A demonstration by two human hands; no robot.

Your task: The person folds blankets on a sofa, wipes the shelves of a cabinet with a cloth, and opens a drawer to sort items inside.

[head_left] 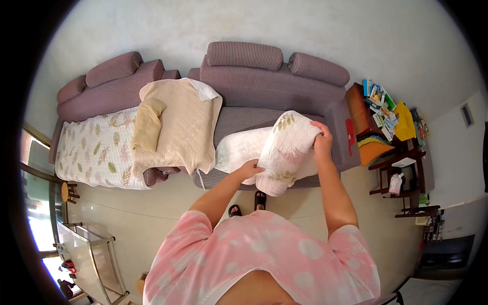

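Cover [290, 145] lies on the sofa [244, 117], right between both grips — lifted fold runs long, back to front. Left hand [250, 170] pinches its near-left edge, right hand [323, 141]'s closed on the far-right side.

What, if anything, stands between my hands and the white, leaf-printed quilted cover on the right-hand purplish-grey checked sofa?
Nothing visible. Your left hand and right hand both hold the white quilted cover directly.
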